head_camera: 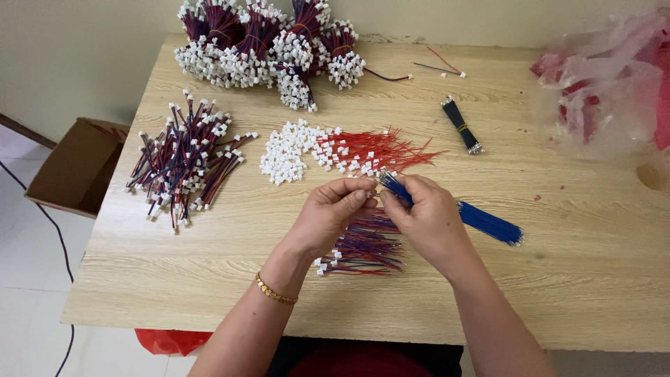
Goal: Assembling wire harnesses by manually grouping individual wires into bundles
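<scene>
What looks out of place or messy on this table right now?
Little stands out. Two stray wires lie apart from the bundled heap at the far edge. A round hole marks the tabletop's right side. Both hands work blue wires tidily.

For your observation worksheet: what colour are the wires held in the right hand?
Blue wires, gripped by the right hand; seen in the head view.

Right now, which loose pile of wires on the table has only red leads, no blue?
The red-wire pile just beyond the hands, fanned to the right of the loose white connectors. The left pile and the pile under the hands mix red and blue.
</scene>
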